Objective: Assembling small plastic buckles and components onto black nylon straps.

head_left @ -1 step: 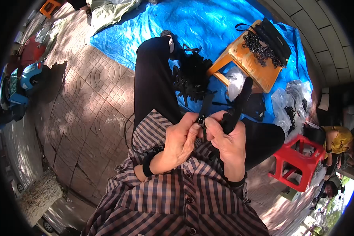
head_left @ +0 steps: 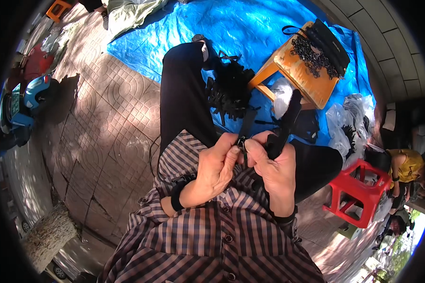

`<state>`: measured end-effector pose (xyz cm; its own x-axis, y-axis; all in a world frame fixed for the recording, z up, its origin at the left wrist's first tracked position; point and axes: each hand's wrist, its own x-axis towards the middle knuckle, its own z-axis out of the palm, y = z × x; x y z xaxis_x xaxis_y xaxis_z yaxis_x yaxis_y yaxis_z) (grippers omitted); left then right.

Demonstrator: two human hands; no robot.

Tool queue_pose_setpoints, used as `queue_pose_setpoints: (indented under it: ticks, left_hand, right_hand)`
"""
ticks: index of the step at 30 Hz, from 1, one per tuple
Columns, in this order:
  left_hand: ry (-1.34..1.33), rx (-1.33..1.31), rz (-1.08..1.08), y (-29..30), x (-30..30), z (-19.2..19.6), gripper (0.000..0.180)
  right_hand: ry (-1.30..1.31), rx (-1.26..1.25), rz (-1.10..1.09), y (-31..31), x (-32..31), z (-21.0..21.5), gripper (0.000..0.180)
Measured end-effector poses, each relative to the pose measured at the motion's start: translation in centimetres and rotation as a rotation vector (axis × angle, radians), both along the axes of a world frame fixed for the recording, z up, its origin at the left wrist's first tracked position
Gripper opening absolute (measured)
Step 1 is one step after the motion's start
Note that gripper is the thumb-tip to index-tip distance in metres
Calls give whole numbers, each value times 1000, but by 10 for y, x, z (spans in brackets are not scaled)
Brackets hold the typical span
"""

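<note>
In front of my lap, my left hand is closed in a pinch on a black strap with a small dark buckle. Thumb and fingers of my right hand press on the same buckle from the other side, and the two hands almost touch. A thicker black strap rises out of my right hand, running through its palm. Beyond my hands, a heap of black straps lies on the blue tarp. My fingers hide part of the buckle.
A wooden stool carries a pile of small black buckles and a black pouch. Plastic bags lie right of it, near a red plastic stool. Another person in yellow is at far right. A tree trunk stands lower left.
</note>
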<state>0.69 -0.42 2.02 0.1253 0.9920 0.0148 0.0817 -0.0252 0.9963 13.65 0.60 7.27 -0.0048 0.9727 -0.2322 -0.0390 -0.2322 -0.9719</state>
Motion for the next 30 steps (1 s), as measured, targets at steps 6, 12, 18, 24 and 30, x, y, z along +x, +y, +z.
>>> queue_pose_setpoints:
  ticks: [6,12,18,24,30]
  left_hand:
    - [-26,2,-3,-2,8,6,13]
    - [-139,-34,36,-1,6,-4,15]
    - [166,53,2,-12,0,0,13]
    - [88,91,88,-12,9,0,13]
    - [-19,58,8,3,8,0,14]
  right_hand:
    - [49,46,-71,-16,6,-22,14]
    - [531,-131,-179,-19,0,-22,17]
    - [265,20,-338,-25,-13,-24,2]
    - [417,-234,-179,-24,-6,-8,6]
    - [228,-135,1,-1,9,-14,10]
